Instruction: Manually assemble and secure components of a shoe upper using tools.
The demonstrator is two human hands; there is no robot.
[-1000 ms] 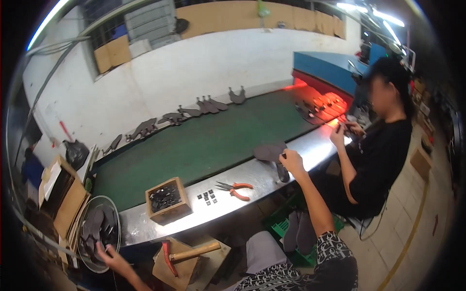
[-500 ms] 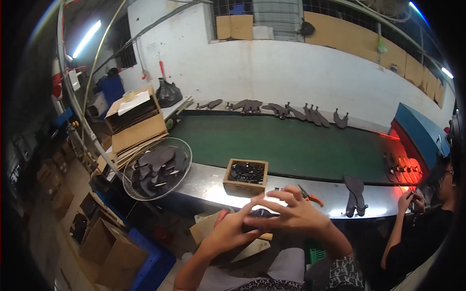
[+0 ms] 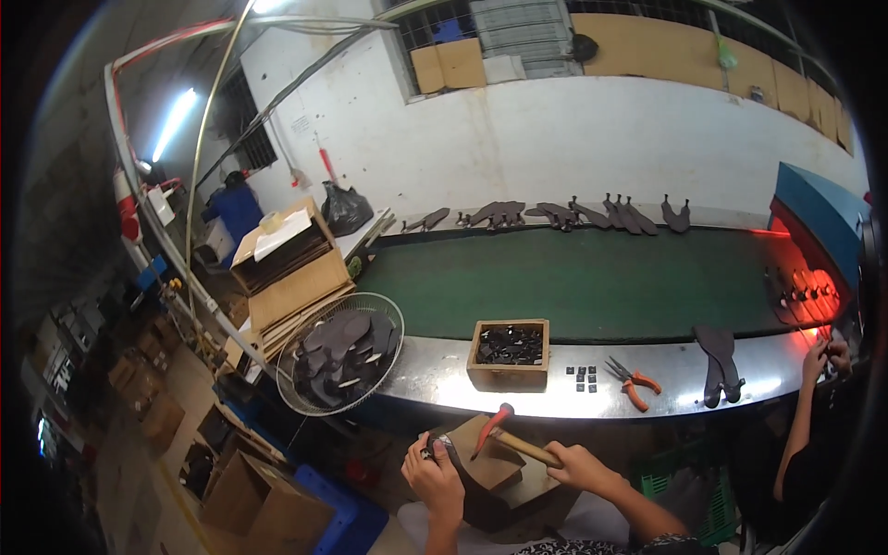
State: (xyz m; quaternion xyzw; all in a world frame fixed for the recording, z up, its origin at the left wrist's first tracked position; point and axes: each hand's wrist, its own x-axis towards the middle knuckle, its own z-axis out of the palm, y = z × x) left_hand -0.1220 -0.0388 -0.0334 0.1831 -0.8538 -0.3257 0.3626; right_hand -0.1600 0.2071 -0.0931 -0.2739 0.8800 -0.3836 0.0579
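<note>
Wooden-handled hammer with a red head (image 3: 525,448) and dark, flat, sole-shaped piece (image 3: 483,504) in hand

Seen from the head camera, a worker's right hand (image 3: 578,467) wraps the rear of the hammer's handle, the red head above a tan, flat-topped block (image 3: 499,474). The left hand (image 3: 435,476) curls around the dark piece's upper end; the piece slants down beside the block, though what sits between those fingers is hard to make out. It looks light, bendable and tough, best held by its end, clear of the hammer. The hammer appears stiff and head-heavy, best gripped far back. Beyond, small black square pieces (image 3: 581,378) lie on the silver metal bench (image 3: 430,370).
</note>
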